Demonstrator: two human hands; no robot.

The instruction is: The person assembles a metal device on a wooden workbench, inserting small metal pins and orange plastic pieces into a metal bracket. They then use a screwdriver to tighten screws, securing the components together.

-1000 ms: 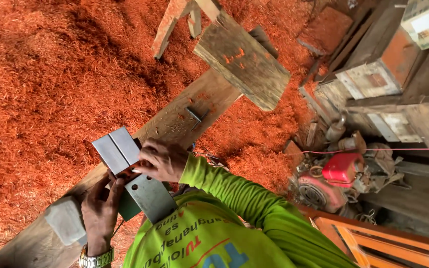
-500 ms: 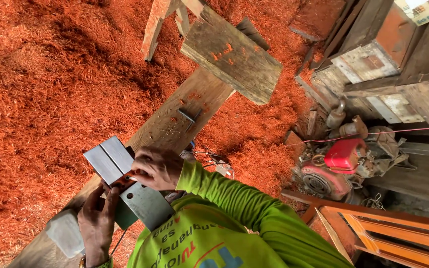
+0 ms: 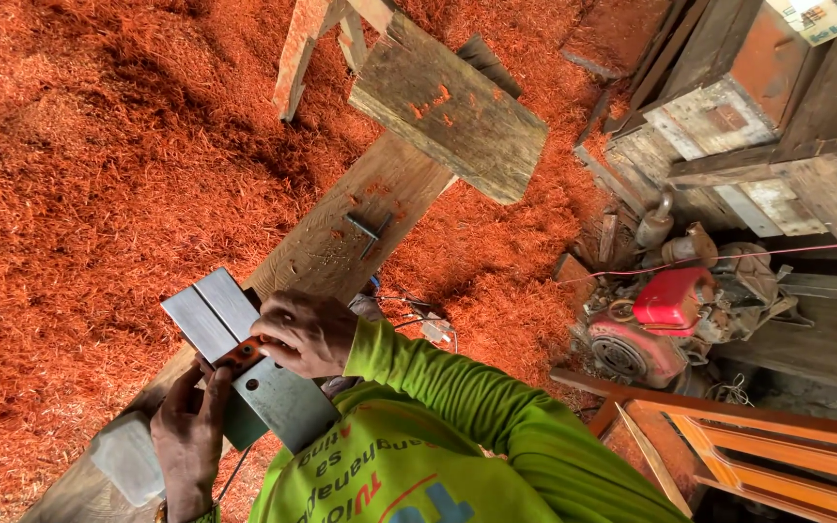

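An upturned power planer lies on a long wooden plank (image 3: pixel 341 232), its grey sole plates (image 3: pixel 210 315) facing up. An orange middle part (image 3: pixel 244 353) shows between the two plates. My right hand (image 3: pixel 302 334), in a lime-green sleeve, curls over the planer's middle beside that orange part. My left hand (image 3: pixel 186 436) reaches up from below, and its fingertips pinch at the orange part. What lies under my right palm is hidden.
A small T-shaped metal key (image 3: pixel 370 230) rests farther along the plank. A thick weathered board (image 3: pixel 448 107) lies across it. A whitish plastic container (image 3: pixel 128 455) sits by my left hand. Red wood shavings (image 3: pixel 99 145) cover the floor. A red engine (image 3: pixel 670 310) and orange door frames (image 3: pixel 777 455) stand at right.
My view has shifted slightly. Both hands stay on the planer, and my left fingers have crept up to the orange middle part.
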